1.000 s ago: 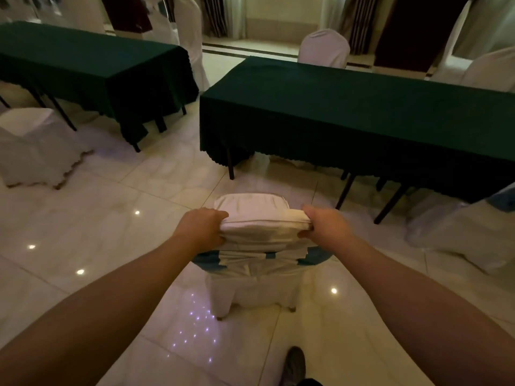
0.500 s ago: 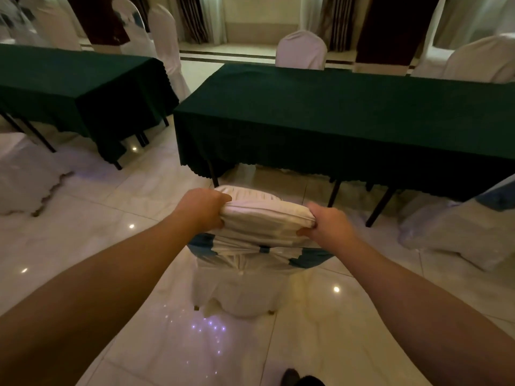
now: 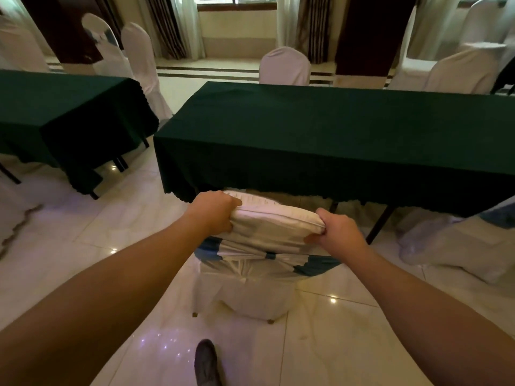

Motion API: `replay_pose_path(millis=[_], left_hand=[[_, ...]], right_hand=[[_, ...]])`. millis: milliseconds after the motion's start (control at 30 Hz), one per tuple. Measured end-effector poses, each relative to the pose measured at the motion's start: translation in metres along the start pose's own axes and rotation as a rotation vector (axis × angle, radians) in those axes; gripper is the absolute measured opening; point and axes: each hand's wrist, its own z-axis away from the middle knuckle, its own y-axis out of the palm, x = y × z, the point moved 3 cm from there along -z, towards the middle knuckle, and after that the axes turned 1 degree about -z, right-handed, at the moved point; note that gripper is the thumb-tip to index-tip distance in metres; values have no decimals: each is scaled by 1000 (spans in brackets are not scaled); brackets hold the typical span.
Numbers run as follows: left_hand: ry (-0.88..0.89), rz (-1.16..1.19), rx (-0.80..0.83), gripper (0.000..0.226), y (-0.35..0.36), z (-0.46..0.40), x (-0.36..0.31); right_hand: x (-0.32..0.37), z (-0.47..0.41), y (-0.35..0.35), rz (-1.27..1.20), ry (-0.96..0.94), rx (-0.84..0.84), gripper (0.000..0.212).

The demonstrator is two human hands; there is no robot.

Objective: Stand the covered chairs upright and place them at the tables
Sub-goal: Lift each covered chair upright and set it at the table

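A white-covered chair (image 3: pixel 267 229) with a blue sash tied behind its back stands upright on the tiled floor, its seat reaching under the near edge of the green-clothed table (image 3: pixel 320 129). My left hand (image 3: pixel 214 211) grips the left end of the chair's top rail. My right hand (image 3: pixel 338 229) grips the right end. A second green-clothed table (image 3: pixel 61 107) stands to the left.
Another covered chair (image 3: pixel 457 246) lies tipped on the floor at the right, and white cover fabric (image 3: pixel 16 215) spreads on the floor at the left. Upright covered chairs (image 3: pixel 284 65) stand behind the tables. My shoe (image 3: pixel 206 363) shows at the bottom.
Held by both hands, the chair has moved forward across the floor until its seat reaches under the table's edge. The table looks nearer.
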Motion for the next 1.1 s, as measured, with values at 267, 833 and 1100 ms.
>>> replay_pose_path(millis=[267, 833, 1100], left_hand=[[185, -10, 8, 34, 1, -104, 85], [247, 59, 28, 37, 28, -275, 181], [199, 70, 41, 35, 33, -353, 189]], right_hand=[[47, -85, 3, 30, 186, -45, 34], [54, -267, -1, 189, 217, -89, 43], [26, -354, -28, 221, 188, -40, 45]])
